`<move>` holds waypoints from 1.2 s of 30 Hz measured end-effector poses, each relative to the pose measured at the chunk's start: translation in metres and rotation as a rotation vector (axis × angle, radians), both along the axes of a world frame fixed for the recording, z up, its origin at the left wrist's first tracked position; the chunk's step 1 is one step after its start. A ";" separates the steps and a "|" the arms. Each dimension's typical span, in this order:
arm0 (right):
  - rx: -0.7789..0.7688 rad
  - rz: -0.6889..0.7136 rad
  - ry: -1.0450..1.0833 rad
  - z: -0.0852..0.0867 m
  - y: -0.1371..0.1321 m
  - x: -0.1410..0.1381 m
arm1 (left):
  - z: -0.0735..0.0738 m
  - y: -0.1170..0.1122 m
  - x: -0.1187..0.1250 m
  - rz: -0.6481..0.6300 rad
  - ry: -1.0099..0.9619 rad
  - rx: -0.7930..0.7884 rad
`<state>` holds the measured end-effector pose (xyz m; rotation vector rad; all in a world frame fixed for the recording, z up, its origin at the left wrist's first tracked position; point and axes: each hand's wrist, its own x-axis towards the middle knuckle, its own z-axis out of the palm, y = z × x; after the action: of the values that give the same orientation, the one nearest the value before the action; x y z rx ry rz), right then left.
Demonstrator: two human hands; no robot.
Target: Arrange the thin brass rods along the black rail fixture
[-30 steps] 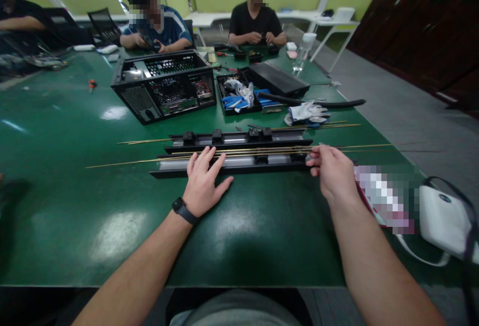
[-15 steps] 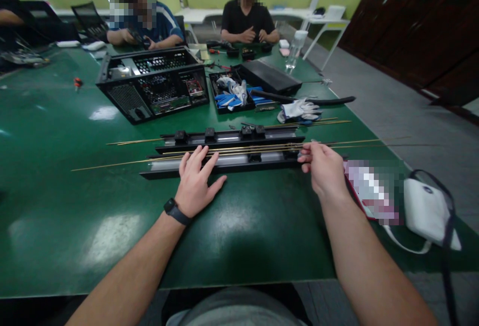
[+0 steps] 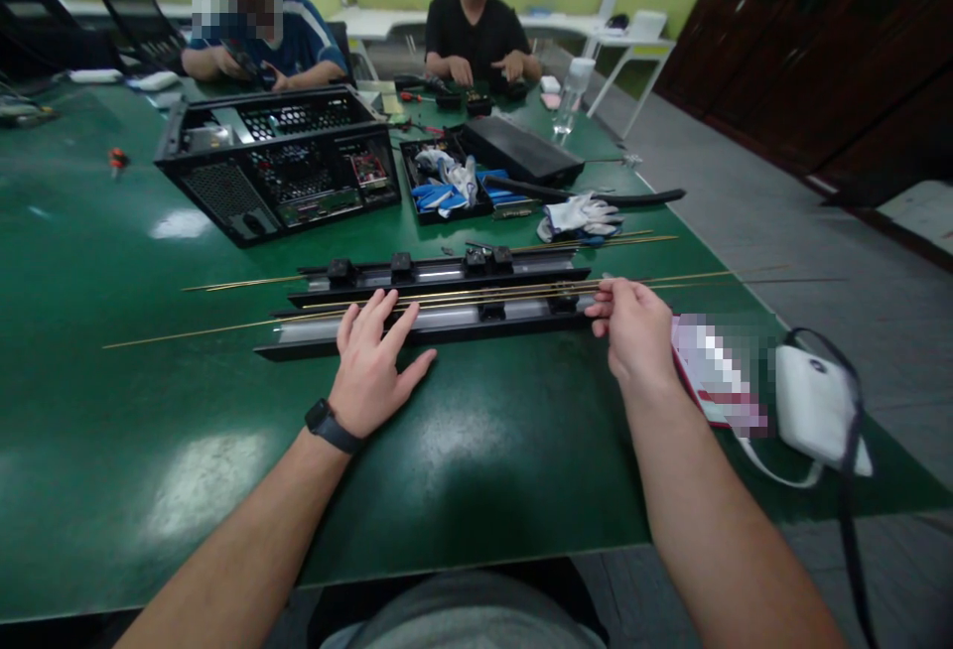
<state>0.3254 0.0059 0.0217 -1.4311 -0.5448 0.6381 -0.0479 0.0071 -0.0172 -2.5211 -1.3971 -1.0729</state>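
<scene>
My left hand (image 3: 372, 356) lies with fingers spread across the near black rail (image 3: 349, 343), its fingertips resting on several thin brass rods (image 3: 462, 298). These rods run lengthwise over the rail and stick out past both ends. At the rail's right end, the fingers of my right hand (image 3: 629, 326) are closed around the rods; the exact grip is partly hidden by the hand. Inside the near rail sit black blocks (image 3: 491, 308). Just behind lies a second black rail (image 3: 417, 284) with several black blocks (image 3: 400, 264) along it, and more brass rods beside it.
A black computer case (image 3: 298, 173) stands behind the rails at left. A black tray (image 3: 447, 214), white-and-blue gloves (image 3: 581, 216) and a black tube (image 3: 640, 198) lie behind. On the right are a phone (image 3: 715, 371) and a white pouch (image 3: 815, 401). Two people sit opposite.
The whole view has shifted slightly left as my head turned. Both my hands keep about the same place on the rods and rail. The person opposite in black has lowered their hands.
</scene>
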 end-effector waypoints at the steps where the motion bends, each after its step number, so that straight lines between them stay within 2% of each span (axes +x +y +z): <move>1: -0.001 -0.001 0.003 0.001 0.000 0.000 | 0.000 0.000 0.000 0.002 -0.001 -0.004; 6: -0.024 0.080 0.011 -0.001 0.000 0.000 | 0.000 0.000 0.000 0.002 0.002 0.000; 12: 0.004 -0.028 -0.011 -0.002 0.002 0.003 | 0.001 0.000 0.000 0.011 0.005 -0.018; 18: -0.021 0.076 0.014 -0.001 0.000 -0.002 | 0.000 0.000 -0.001 0.004 0.004 0.002; 23: 0.006 -0.031 -0.007 -0.001 0.001 0.005 | 0.000 -0.001 -0.001 -0.003 -0.004 -0.011; 28: -0.026 0.060 0.011 -0.002 0.001 0.002 | 0.001 -0.001 -0.001 -0.006 0.000 -0.015; 36: -0.030 -0.062 0.020 0.003 0.003 0.010 | -0.003 0.000 -0.001 -0.006 0.026 0.016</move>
<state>0.3351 0.0085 0.0250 -1.4627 -0.4753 0.6123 -0.0492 0.0066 -0.0199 -2.5203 -1.3700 -1.0442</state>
